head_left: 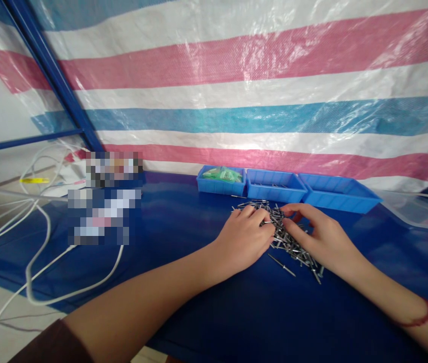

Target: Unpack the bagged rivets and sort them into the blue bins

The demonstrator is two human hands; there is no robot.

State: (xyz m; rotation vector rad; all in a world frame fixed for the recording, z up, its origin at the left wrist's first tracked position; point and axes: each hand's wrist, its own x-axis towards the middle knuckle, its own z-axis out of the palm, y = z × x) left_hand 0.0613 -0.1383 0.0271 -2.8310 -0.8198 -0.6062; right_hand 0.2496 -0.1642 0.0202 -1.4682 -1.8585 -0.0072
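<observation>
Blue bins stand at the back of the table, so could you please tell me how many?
3, in a row beyond the metal pins: the left bin holding green items, the middle bin and the right bin at the end. None seems hidden.

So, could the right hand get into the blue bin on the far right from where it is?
Probably yes: the right hand is at the pile of metal pins, near the right bin, whose top is open, and nothing seems to stand between them.
</observation>
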